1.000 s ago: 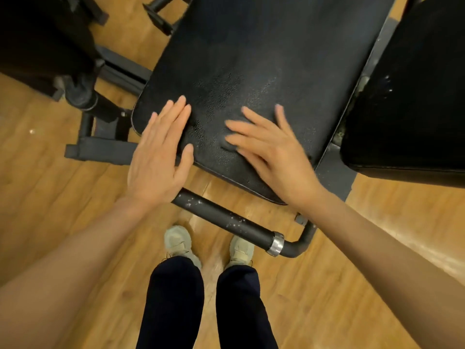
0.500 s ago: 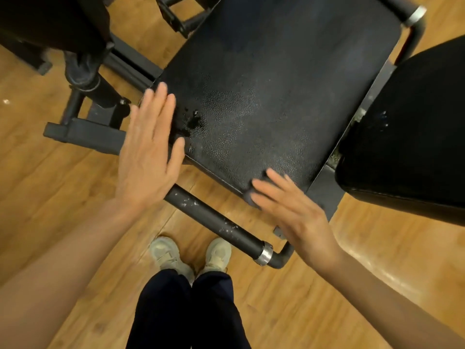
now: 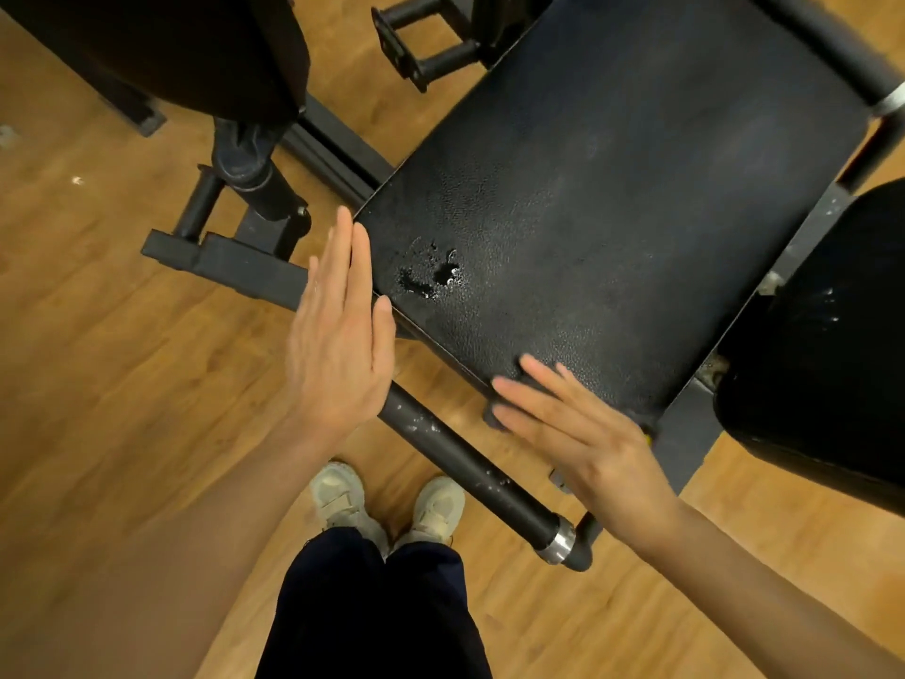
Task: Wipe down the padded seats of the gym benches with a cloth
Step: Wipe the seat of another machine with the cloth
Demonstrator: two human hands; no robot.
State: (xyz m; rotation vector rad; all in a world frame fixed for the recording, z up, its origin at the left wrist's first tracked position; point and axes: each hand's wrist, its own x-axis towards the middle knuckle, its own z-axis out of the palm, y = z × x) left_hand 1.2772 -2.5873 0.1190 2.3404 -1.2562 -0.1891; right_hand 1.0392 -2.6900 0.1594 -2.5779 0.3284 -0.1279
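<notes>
A black padded bench seat fills the upper middle of the head view, with a small wet patch near its left corner. My right hand lies flat with straight fingers at the seat's near edge. It presses a small dark cloth, of which only a bit shows under the fingertips. My left hand is flat with its fingers together beside the seat's left edge, holding nothing. I cannot tell whether it touches the pad.
A black bar with a silver collar runs below the seat's near edge. A second black pad is at the right and another at the top left. Frame parts lie on the wooden floor. My shoes stand below.
My right hand has slid with the cloth from the middle of the seat down to its near edge. My left hand has shifted from the seat's left corner to just off its edge.
</notes>
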